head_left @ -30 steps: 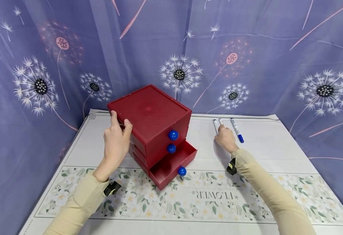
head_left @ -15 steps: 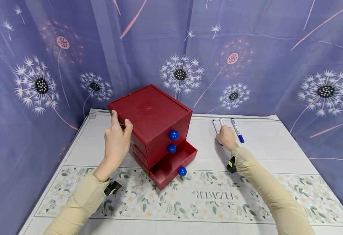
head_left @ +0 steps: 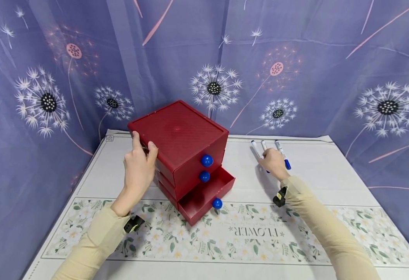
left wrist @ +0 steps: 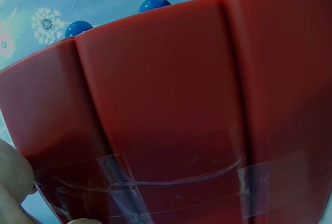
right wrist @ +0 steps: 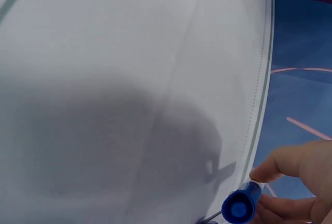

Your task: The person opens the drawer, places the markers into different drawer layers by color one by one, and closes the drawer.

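Observation:
A red drawer cabinet (head_left: 180, 136) with round blue knobs stands left of centre, its bottom drawer (head_left: 208, 194) pulled out. My left hand (head_left: 136, 171) rests against the cabinet's left upper edge, index finger and thumb extended; the other fingers are mostly hidden. At the right, my right hand (head_left: 275, 162) pinches the leftmost white marker (head_left: 256, 149), whose blue cap (right wrist: 239, 207) shows between thumb and fingers in the right wrist view. Close by lie a middle marker (head_left: 264, 145), partly covered by that hand, and a right marker (head_left: 282, 153) with a blue cap.
A white tablecloth (head_left: 323, 171) with a floral band (head_left: 176, 245) covers the table. Purple dandelion curtains (head_left: 295, 46) hang behind and at both sides. The open drawer juts out toward the table's front.
My right hand has shifted slightly right, and the leftmost marker has moved a little left at its far end, its blue cap now showing below the hand. The left hand and cabinet stay put.

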The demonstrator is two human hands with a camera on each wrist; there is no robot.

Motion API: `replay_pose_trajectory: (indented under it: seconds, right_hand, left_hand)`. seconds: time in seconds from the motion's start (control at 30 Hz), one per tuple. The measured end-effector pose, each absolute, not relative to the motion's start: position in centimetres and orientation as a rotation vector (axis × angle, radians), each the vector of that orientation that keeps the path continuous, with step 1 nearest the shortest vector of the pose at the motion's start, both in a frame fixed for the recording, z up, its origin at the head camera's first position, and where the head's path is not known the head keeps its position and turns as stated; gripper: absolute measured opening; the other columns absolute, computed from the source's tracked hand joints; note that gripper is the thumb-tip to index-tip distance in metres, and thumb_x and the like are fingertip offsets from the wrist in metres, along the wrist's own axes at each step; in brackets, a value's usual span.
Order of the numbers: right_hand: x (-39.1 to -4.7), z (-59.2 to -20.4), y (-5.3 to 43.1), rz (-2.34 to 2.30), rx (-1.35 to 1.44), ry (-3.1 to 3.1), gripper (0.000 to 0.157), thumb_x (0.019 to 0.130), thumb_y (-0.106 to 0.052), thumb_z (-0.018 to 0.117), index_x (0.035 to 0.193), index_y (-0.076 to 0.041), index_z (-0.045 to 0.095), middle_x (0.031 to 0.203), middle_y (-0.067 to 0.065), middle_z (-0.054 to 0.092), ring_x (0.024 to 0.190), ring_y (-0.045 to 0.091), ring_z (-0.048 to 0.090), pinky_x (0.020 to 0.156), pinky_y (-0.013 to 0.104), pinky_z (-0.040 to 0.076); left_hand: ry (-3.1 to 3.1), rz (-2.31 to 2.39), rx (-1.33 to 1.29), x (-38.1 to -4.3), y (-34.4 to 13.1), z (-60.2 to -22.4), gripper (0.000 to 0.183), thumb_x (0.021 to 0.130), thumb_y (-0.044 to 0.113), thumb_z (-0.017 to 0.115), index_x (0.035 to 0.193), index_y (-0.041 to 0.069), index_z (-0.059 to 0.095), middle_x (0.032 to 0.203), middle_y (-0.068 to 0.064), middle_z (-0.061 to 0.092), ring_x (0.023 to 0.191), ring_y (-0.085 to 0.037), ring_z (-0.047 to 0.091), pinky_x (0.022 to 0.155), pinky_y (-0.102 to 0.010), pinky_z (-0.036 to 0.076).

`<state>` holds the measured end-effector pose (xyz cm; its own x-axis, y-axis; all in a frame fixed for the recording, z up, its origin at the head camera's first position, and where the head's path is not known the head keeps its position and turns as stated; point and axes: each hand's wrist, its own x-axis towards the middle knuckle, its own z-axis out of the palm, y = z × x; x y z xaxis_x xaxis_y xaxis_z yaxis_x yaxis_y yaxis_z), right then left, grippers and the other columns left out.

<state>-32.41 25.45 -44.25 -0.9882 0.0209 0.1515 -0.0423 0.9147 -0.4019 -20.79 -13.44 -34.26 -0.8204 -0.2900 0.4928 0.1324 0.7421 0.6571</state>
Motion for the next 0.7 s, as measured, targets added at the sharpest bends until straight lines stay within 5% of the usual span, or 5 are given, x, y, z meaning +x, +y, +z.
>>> replay_pose_trajectory:
  seconds: [0.17, 0.43, 0.7]
  right_hand:
    - [-31.7, -43.8, 25.5, 0.651, 0.025, -2.930, 0.027, 0.075, -0.016, 0.063, 0.092, 0.004, 0.068, 0.076, 0.017, 0.068, 0.056, 0.022, 0.057, 0.047, 0.026, 0.039]
    - [-31.2, -43.4, 25.3, 0.649, 0.053, -2.926, 0.030, 0.074, -0.019, 0.065, 0.096, 0.003, 0.068, 0.085, 0.019, 0.068, 0.066, 0.026, 0.062, 0.057, 0.033, 0.046]
    - [-30.7, -43.0, 25.1, 0.669, 0.053, -2.976, 0.027, 0.074, -0.019, 0.066, 0.094, -0.001, 0.064, 0.086, 0.018, 0.068, 0.059, 0.021, 0.060, 0.048, 0.026, 0.041]
  left_hand:
    - [-2.370, -0.956, 0.121, -20.8, -13.4, -34.3, 0.062, 0.092, 0.035, 0.035, 0.140, -0.004, 0.030, 0.053, -0.013, 0.053, 0.048, -0.028, 0.051, 0.053, -0.041, 0.047]
    - [-2.361, -0.960, 0.112, -20.8, -13.5, -34.3, 0.061, 0.092, 0.034, 0.034, 0.140, -0.005, 0.030, 0.054, -0.013, 0.053, 0.048, -0.030, 0.052, 0.054, -0.043, 0.047]
    - [-2.348, -0.950, 0.108, -20.7, -13.4, -34.3, 0.061, 0.092, 0.034, 0.036, 0.139, -0.004, 0.031, 0.054, -0.013, 0.053, 0.047, -0.029, 0.051, 0.052, -0.042, 0.047]
